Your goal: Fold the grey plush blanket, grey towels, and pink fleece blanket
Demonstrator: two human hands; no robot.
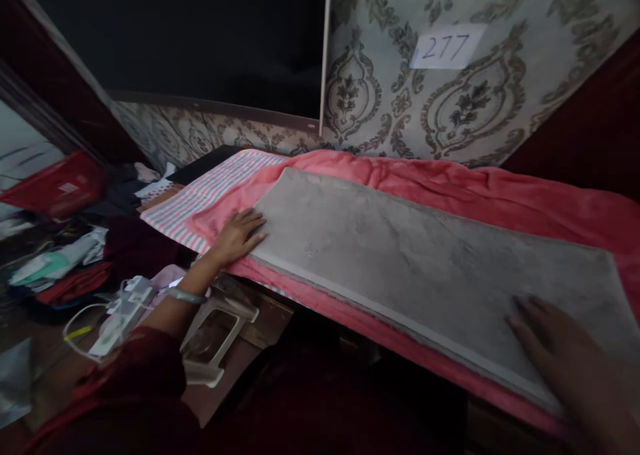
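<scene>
The long rectangular panel (385, 248) is mottled grey, the plush blanket (450, 185) coral-pink, the flat cloth (215, 189) striped pink, white and grey.

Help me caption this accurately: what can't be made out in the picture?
In the head view:
- Middle of the pink blanket: hidden by the grey fabric.
- Much of the striped cloth: under the pink blanket.
- Whether the right hand presses the grey fabric: blurred.
- Top of the television: cut off by the upper edge.
- The white marking on the red container: too small, blurred.

Matt grey cloth (390, 255) — faintly mottled, fleecy pink blanket (450, 187), paper label (447, 47).
</scene>
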